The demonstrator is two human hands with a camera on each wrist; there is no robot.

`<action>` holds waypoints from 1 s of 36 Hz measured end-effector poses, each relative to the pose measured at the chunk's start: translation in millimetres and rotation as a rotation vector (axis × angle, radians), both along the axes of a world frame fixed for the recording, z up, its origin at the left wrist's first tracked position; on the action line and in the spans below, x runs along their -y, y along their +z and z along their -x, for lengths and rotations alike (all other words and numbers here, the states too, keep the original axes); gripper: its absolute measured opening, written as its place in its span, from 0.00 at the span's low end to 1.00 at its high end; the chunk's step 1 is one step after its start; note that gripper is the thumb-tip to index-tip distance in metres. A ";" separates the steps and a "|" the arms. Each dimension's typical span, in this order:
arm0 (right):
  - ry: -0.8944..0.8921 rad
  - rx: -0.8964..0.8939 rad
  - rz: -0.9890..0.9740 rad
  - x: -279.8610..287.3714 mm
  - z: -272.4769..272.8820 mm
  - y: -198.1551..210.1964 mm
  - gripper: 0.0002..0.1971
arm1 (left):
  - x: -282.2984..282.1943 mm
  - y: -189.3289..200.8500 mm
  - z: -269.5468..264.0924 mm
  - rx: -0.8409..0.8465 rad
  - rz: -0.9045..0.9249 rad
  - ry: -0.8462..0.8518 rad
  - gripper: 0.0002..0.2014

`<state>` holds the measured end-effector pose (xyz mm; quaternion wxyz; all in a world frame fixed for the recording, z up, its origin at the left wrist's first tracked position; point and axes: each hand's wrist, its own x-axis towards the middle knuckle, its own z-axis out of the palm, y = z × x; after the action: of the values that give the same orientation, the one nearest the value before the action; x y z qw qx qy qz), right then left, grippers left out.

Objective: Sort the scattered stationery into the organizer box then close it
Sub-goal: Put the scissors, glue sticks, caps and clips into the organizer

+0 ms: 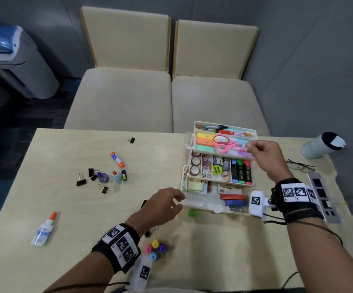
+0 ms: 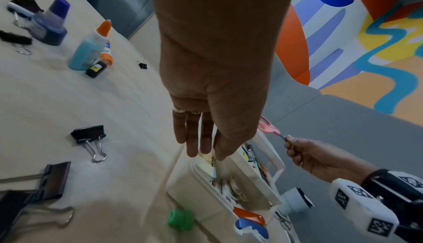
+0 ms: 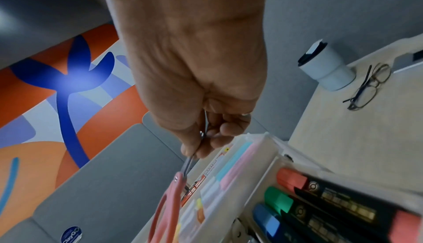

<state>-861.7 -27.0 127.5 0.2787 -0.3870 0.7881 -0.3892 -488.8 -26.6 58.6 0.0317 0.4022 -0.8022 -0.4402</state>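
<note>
The white tiered organizer box (image 1: 213, 208) stands unfolded on the table's right half, its trays full of markers, tape rolls and notes. My right hand (image 1: 248, 146) pinches the blades of pink scissors (image 1: 224, 144) over the top tray; the pinch (image 3: 192, 154) and pink handle (image 3: 169, 201) show in the right wrist view. My left hand (image 1: 179, 202) hovers with relaxed fingers (image 2: 192, 145) at the box's front left corner (image 2: 206, 176), holding nothing. Binder clips (image 1: 81, 181), a glue stick (image 1: 117, 159), an ink bottle (image 1: 103, 177) and a white glue bottle (image 1: 43, 229) lie scattered left.
A green plastic piece (image 1: 192, 213) lies just in front of the box. Coloured rings (image 1: 155, 249) sit near my left wrist. A pale tumbler (image 1: 319, 145), eyeglasses (image 1: 300, 166) and a grey strip (image 1: 323, 199) occupy the right edge. Two beige chairs (image 1: 118, 98) stand behind the table.
</note>
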 end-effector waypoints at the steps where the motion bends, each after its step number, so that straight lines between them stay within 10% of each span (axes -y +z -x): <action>1: 0.013 0.012 -0.013 3.3 4.0 -3.0 0.03 | 0.0 -1.4 1.9 0.003 -0.003 0.014 0.14; 19: 0.076 -0.375 0.051 9.3 0.9 -31.7 0.05 | -16.9 -0.7 8.7 0.051 -0.052 0.263 0.11; 36: 0.127 -0.198 0.120 -45.3 -122.4 -34.9 0.06 | -16.2 -10.8 -81.0 0.009 -0.146 0.326 0.10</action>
<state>-739.4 18.3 92.6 0.2002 -0.4887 0.7608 -0.3772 -407.8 -10.4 47.7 0.0699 0.5298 -0.6925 -0.4845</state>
